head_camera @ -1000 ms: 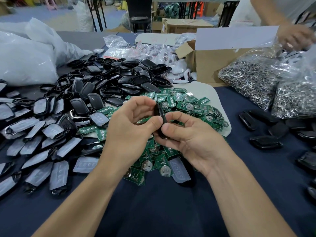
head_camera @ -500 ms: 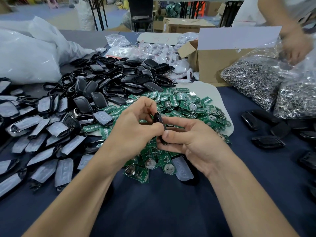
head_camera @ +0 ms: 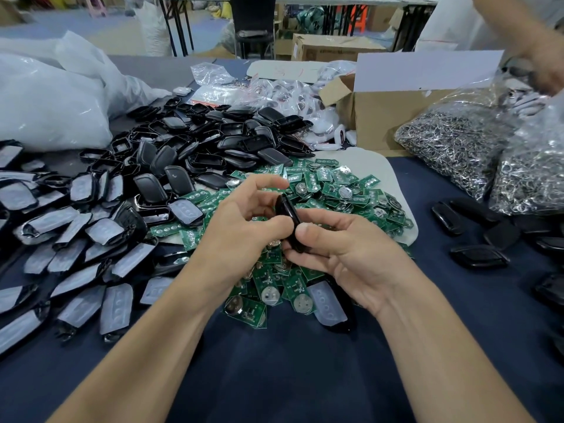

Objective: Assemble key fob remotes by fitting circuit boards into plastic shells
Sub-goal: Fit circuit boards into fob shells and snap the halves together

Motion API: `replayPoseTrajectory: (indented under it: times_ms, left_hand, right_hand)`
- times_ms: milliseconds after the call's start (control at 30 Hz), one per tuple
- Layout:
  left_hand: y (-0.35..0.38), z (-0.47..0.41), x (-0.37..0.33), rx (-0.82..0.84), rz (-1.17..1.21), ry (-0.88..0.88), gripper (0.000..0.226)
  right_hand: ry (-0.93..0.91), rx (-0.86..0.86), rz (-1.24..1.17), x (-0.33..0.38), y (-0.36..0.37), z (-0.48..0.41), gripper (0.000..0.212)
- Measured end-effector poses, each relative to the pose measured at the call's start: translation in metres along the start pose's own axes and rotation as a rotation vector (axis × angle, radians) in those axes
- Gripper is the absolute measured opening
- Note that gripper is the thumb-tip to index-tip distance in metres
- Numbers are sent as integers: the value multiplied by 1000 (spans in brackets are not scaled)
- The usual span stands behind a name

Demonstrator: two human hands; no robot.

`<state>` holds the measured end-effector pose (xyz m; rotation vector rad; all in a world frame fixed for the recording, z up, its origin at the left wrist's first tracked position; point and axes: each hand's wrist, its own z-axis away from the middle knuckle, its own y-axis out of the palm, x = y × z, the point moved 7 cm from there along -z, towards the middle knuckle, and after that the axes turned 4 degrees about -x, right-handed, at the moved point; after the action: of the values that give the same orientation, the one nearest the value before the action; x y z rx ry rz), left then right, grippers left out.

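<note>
Fob shell: black and glossy, held edge-on toward you, just above the heap of green circuit boards in the middle of the counter.

Left hand: fingers curled, thumb pressed against the shell's near side, index finger arched over its top end. Right hand: thumb pinching the shell's lower edge, the other fingers cupped underneath. Both hands have hold of the same piece and neither carries anything else.

Handling, by judgement: the shell looks light, rigid and slick, so it could slip out under a squeeze. Grip it by the long edges and keep your thumbs along the seam rather than on the flat faces. The boards look thin and stiff, each with a coin cell on it. Lift them by the rim and don't bend them.

Hard to read:
- With the shell edge-on, you cannot tell whether a board sits inside or whether the two halves have met all the way round.
- The shell's lower end is buried behind your right thumb and fingers.
- The boards beneath your hands are covered.
- The loose black shells further back overlap heavily, so backs and fronts are hard to separate.
- The dark fobs on the right blur into the cloth.
</note>
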<state>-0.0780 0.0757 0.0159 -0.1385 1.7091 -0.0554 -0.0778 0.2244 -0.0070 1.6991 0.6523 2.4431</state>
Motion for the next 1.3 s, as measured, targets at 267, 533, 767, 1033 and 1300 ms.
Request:
replayPoseTrajectory:
  times_ms: [267,533,767,1033,1300]
  left_hand:
    - [-11,-1,-4,-108,-11,26,19]
    - [-5,5,-13,-139,-80,127,25]
    - [-1,6,-14,-119,-91,134,20]
    - [0,6,-13,-129,-110,138,31]
    - [-1,8,-14,-164,-85,127,27]
  right_hand:
    - [-345,-213,261,20,-12,2,25]
    - [-542,-214,417,28,-4,5,25]
    - [-615,-225,441,30,-2,7,27]
    - [-622,-222,419,27,0,6,26]
    - [-625,-164,377,29,7,7,29]
